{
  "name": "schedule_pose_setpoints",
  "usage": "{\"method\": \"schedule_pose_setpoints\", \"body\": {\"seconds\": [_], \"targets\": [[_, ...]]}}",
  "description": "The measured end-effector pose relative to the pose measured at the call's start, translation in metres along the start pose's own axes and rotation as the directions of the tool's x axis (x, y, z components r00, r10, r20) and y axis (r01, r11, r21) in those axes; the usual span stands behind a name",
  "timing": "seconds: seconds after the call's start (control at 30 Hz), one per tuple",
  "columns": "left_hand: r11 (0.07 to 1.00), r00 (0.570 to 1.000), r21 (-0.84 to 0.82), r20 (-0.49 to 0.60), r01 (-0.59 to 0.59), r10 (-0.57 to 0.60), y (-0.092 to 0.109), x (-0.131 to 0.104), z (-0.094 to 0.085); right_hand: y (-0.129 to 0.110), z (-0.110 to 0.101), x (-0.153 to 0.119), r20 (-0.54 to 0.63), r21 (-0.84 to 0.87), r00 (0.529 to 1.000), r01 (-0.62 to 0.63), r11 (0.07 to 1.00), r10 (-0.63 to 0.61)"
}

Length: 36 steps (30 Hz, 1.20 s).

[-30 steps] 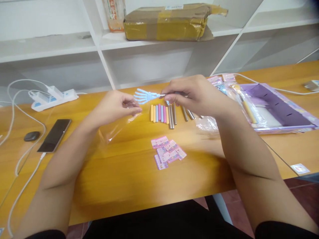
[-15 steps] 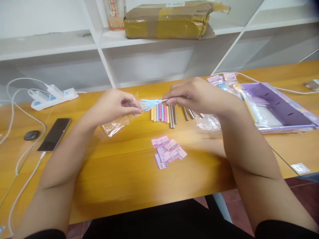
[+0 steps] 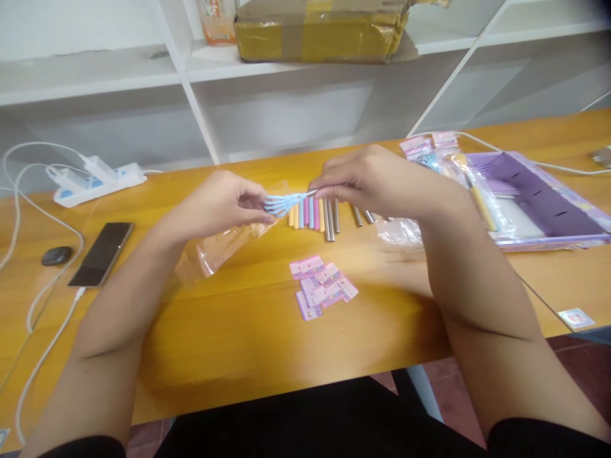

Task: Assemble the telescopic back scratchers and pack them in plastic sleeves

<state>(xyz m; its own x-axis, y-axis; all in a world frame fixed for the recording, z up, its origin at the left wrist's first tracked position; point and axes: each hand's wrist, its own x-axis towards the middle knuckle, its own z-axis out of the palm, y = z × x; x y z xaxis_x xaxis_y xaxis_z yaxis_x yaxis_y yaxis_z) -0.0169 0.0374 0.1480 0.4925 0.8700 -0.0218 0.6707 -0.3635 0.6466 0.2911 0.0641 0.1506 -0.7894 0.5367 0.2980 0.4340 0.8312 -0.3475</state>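
Note:
A light blue, hand-shaped back scratcher (image 3: 283, 204) with splayed fingers and a thin metal stem is held level above the table between my hands. My right hand (image 3: 356, 179) pinches its metal stem; the rest of the stem is hidden in my grip. My left hand (image 3: 229, 202) is closed at the scratcher's finger tips, with thumb and fingers around them. Below my left hand a clear plastic wrapper (image 3: 222, 249) lies crumpled on the table. Behind the scratcher, yellow, blue and pink sticks (image 3: 306, 215) lie in a row beside several metal tubes (image 3: 329, 221).
Pink and purple cards (image 3: 324, 287) overlap mid-table. To the right are a purple box (image 3: 563, 191), packaged items (image 3: 472, 184) and clear plastic (image 3: 400, 231). On the left lie a phone (image 3: 102, 254), a mouse (image 3: 56, 256) and a power strip (image 3: 100, 184). A taped carton (image 3: 319, 32) sits on the shelf.
My left hand has let go of the clear wrapper, which now lies on the table, and has closed on the scratcher's blue fingers. My right hand keeps its pinch on the stem.

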Motion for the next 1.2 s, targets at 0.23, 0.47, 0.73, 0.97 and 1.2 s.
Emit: {"method": "schedule_pose_setpoints", "body": {"seconds": [0.23, 0.47, 0.73, 0.97, 1.2], "targets": [[0.975, 1.0, -0.222, 0.013, -0.018, 0.022, -0.005, -0.004, -0.008, 0.004, -0.011, -0.006, -0.006, -0.014, 0.998, -0.06, 0.998, 0.06], [0.992, 0.998, -0.124, -0.061, -0.003, -0.004, 0.001, -0.002, -0.008, 0.006, -0.009, -0.004, 0.001, 0.024, 0.998, -0.06, 0.998, 0.06], [0.967, 0.993, -0.231, -0.018, 0.111, -0.118, 0.008, -0.003, -0.006, -0.001, -0.011, -0.004, 0.01, 0.034, 0.998, -0.066, 0.997, 0.065], [0.974, 0.997, -0.215, 0.053, 0.068, -0.058, 0.005, -0.005, -0.003, -0.002, -0.006, -0.002, 0.035, 0.06, 0.998, -0.053, 0.997, 0.051], [0.978, 0.993, -0.209, 0.116, 0.03, -0.006, -0.001, -0.003, 0.002, 0.0, 0.005, 0.002, 0.049, 0.092, 0.999, -0.008, 0.996, 0.003]]}}
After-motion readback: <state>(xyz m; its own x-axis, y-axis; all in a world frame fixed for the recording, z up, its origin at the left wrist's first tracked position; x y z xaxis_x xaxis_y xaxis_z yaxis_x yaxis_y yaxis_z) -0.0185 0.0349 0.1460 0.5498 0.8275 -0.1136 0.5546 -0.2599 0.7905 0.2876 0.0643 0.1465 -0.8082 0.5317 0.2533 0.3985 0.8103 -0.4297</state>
